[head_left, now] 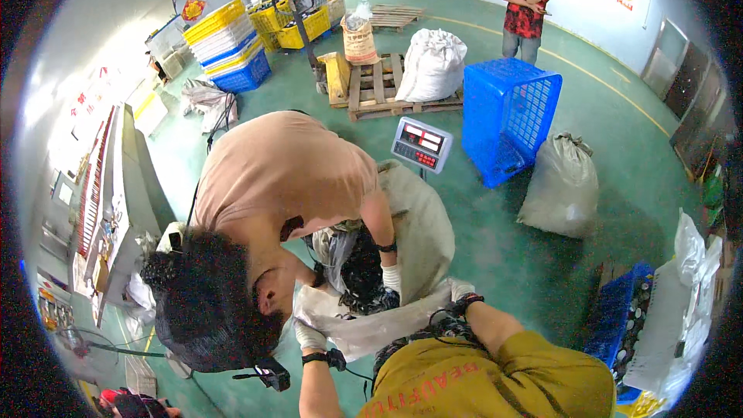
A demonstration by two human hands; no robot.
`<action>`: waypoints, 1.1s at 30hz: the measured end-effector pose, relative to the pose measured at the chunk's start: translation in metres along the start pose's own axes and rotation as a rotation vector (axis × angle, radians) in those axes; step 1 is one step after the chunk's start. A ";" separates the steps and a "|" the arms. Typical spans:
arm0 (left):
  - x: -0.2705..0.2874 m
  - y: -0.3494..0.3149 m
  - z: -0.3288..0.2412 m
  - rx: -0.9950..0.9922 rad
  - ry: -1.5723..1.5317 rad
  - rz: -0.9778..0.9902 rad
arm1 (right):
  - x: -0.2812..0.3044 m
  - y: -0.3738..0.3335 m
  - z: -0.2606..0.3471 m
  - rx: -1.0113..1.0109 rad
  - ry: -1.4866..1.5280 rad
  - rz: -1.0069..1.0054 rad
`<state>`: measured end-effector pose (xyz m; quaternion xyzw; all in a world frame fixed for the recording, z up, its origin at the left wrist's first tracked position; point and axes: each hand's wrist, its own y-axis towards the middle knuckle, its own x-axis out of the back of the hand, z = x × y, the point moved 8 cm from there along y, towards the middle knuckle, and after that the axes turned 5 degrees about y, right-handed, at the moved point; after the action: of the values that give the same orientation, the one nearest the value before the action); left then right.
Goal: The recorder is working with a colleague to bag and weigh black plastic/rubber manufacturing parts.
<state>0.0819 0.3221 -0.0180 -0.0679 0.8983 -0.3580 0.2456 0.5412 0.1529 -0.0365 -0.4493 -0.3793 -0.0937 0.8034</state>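
Olive shirt (495, 375) is filling the foreground. Left hand (310, 337) and right hand (461, 289) are gripping a white sack (391, 327); co-worker's gloved hand (392, 278) is resting against black material (361, 269).

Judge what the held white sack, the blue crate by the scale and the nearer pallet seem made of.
White sack: probably woven plastic, dull, creased; cloth is possible. Blue crate: likely moulded plastic, slightly glossy, with regular lattice openings. Pallet: apparently unfinished wood, brown slats.

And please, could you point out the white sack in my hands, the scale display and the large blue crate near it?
White sack (385, 328): head view, on its near side.
Scale display (422, 145): head view, middle of its face.
Large blue crate (484, 120): head view, its left outer wall.
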 end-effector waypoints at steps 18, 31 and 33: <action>0.013 -0.002 -0.008 -0.100 -0.059 0.073 | -0.012 0.011 -0.002 0.068 0.026 -0.071; 0.023 -0.015 -0.008 -0.085 -0.052 -0.044 | 0.038 -0.065 0.024 -0.178 0.344 -0.046; 0.017 -0.016 -0.006 -0.066 -0.077 -0.023 | 0.012 -0.020 0.004 -0.043 0.188 -0.048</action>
<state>0.0635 0.3093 -0.0098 -0.1001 0.8987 -0.3281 0.2733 0.5373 0.1470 -0.0137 -0.4464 -0.3108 -0.1629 0.8232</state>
